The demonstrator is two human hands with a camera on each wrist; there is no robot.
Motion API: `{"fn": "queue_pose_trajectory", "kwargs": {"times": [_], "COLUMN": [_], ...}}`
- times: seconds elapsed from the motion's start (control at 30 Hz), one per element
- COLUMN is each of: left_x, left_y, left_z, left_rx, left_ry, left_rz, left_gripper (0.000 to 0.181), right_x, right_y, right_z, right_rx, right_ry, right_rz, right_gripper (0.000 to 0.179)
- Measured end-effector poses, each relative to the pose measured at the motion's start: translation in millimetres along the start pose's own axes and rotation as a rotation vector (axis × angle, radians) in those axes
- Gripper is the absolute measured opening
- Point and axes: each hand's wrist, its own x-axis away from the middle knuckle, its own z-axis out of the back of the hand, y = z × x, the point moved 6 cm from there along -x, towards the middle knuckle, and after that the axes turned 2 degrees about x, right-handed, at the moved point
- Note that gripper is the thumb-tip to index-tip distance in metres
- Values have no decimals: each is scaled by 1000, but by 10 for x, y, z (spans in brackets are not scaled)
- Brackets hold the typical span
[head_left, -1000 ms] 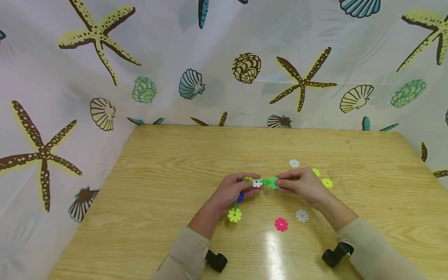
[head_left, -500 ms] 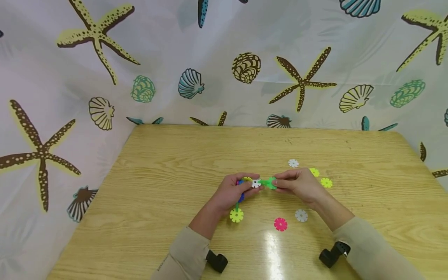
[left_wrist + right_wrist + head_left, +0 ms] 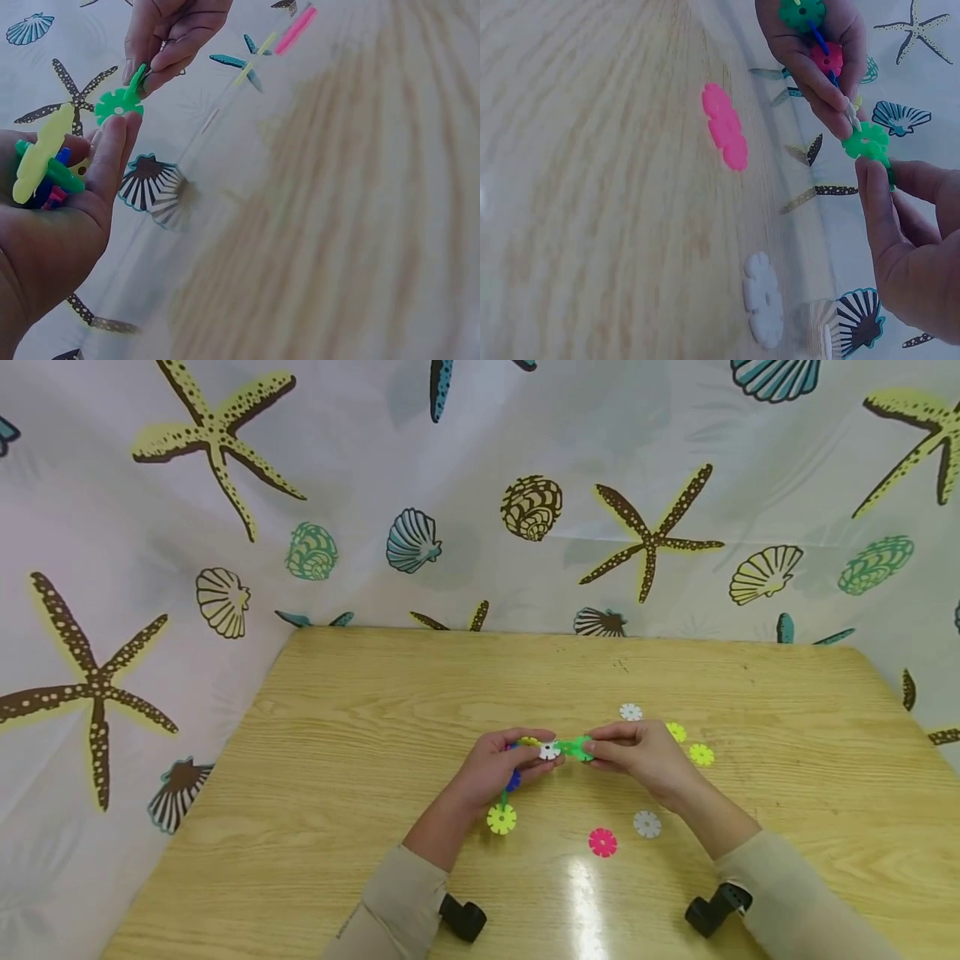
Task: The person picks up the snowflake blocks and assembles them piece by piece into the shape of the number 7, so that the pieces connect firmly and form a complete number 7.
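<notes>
My left hand (image 3: 483, 770) holds a chain of notched plastic flower discs against its palm. From the chain's near end a yellow disc (image 3: 502, 819) hangs below the hand; blue, pink and darker green discs (image 3: 802, 13) follow, partly hidden by fingers. At the far end the left thumb and fingers pinch a white disc (image 3: 549, 750). A bright green disc (image 3: 118, 107) meets that white disc edge to edge. Another green disc (image 3: 585, 748), set crosswise to it, is pinched between thumb and fingertips of my right hand (image 3: 651, 762). Both hands are raised over the table.
On the wooden table (image 3: 360, 718) lie a pink disc (image 3: 602, 842) and a white disc (image 3: 647, 824) near me. Beyond the right hand are yellow discs (image 3: 701, 754) and another white disc (image 3: 631, 712). A sea-patterned curtain (image 3: 480, 485) hangs behind.
The right hand has shifted slightly left with the green discs, closer to the left hand, and the green discs have turned a little. The left hand keeps its hold on the chain.
</notes>
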Motion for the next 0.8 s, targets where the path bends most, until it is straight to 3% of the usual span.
{"fn": "queue_pose_trajectory", "kwargs": {"times": [0.2, 0.5, 0.8], "left_x": [-7, -3, -17], "left_y": [-33, -30, -14], "left_z": [-17, -7, -27], "left_rx": [2, 14, 7], "left_ry": [-34, -22, -35], "left_rz": [5, 6, -1], "left_gripper": [33, 32, 36], "right_x": [61, 180, 305], "right_y": [37, 124, 175], "right_z": [74, 122, 128], "right_rx": [25, 55, 180], "right_ry": [0, -38, -82], "right_rz": [1, -38, -15], "right_gripper": [39, 46, 49]}}
